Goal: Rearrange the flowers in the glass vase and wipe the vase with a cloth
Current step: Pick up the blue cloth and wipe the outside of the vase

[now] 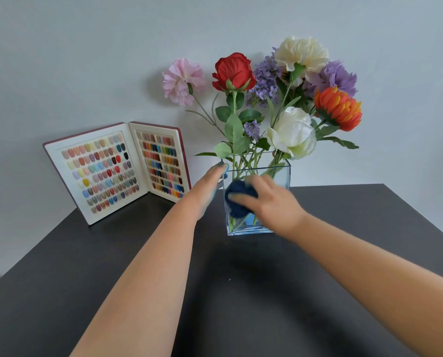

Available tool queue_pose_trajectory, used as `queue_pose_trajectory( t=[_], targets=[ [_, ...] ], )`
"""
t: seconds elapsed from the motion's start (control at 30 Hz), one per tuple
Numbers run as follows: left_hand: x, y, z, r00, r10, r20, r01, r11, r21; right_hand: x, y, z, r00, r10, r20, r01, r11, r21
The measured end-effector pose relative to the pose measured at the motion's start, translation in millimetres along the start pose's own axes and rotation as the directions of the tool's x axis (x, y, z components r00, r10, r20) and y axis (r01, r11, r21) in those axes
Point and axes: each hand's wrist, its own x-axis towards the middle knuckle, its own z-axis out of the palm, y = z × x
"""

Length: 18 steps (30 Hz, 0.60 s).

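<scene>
A square glass vase [279, 173] stands on the dark table [86, 266] and holds a bunch of flowers: a red rose [233, 70], a pink carnation [181, 79], cream, white, purple and orange blooms. My right hand [271, 202] presses a dark blue cloth [238, 199] flat against the vase's front face; the hand is blurred. My left hand [210, 186] rests against the vase's left side near the rim, fingers around its corner.
An open book of coloured nail samples [117, 171] stands propped against the grey wall at the back left of the table. The table's left edge runs diagonally at the lower left.
</scene>
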Motion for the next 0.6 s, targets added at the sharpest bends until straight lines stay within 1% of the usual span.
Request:
queue_pose_trajectory(
  t=[0.03, 0.07, 0.13, 0.17, 0.2, 0.27, 0.33, 0.37, 0.4, 0.43, 0.47, 0.5, 0.53, 0.6],
  targets=[
    [0, -1, 0, 1.0, -0.003, -0.003, 0.003, 1.0, 0.011, -12, -8, 10, 0.997, -0.049, 0.057, 0.05, 0.999, -0.012],
    [0, -1, 0, 1.0, -0.001, -0.005, 0.002, 1.0, 0.019, -25, -15, 18, 0.984, -0.1, 0.149, 0.105, 0.994, -0.027],
    [0, 0, 1, 1.0, 0.012, -0.008, -0.012, 1.0, 0.021, -42, -20, 24, 0.927, -0.128, 0.354, 0.154, 0.987, -0.044],
    [-1, 0, 2, 1.0, 0.015, -0.01, -0.014, 1.0, 0.018, -44, -17, 20, 0.913, -0.137, 0.385, 0.167, 0.985, -0.047],
    [-1, 1, 2, 1.0, 0.013, -0.014, -0.013, 1.0, 0.011, -41, -10, 14, 0.926, -0.149, 0.346, 0.176, 0.983, -0.047],
    [-1, 1, 3, 1.0, 0.011, -0.016, -0.011, 1.0, 0.0, -30, 8, -4, 0.97, -0.11, 0.218, 0.116, 0.993, -0.015],
    [0, 2, 4, 1.0, 0.013, -0.022, -0.013, 1.0, 0.004, -21, 31, -24, 0.998, 0.0, 0.057, 0.0, 1.0, 0.003],
    [0, 3, 5, 1.0, 0.013, -0.029, -0.013, 1.0, 0.003, -20, 41, -30, 0.995, 0.091, -0.028, -0.091, 0.996, 0.023],
    [0, 4, 5, 0.999, 0.014, -0.032, -0.014, 1.0, 0.005, -22, 48, -33, 0.98, 0.186, -0.078, -0.182, 0.982, 0.046],
    [0, 4, 5, 0.999, 0.012, -0.032, -0.012, 1.0, 0.012, -29, 50, -31, 0.97, 0.229, -0.081, -0.226, 0.973, 0.051],
    [1, 3, 5, 0.999, 0.008, -0.031, -0.008, 1.0, 0.019, -40, 49, -26, 0.975, 0.212, -0.064, -0.21, 0.977, 0.046],
    [0, 2, 5, 1.0, 0.005, -0.03, -0.004, 1.0, 0.023, -54, 46, -18, 0.987, 0.163, -0.018, -0.162, 0.986, 0.029],
    [0, 2, 5, 1.0, 0.002, -0.03, -0.002, 1.0, 0.021, -68, 41, -10, 0.992, 0.115, 0.06, -0.117, 0.993, 0.028],
    [1, 2, 5, 1.0, -0.003, -0.031, 0.004, 1.0, 0.024, -89, 32, -2, 0.973, 0.063, 0.223, -0.071, 0.997, 0.027]
  ],
)
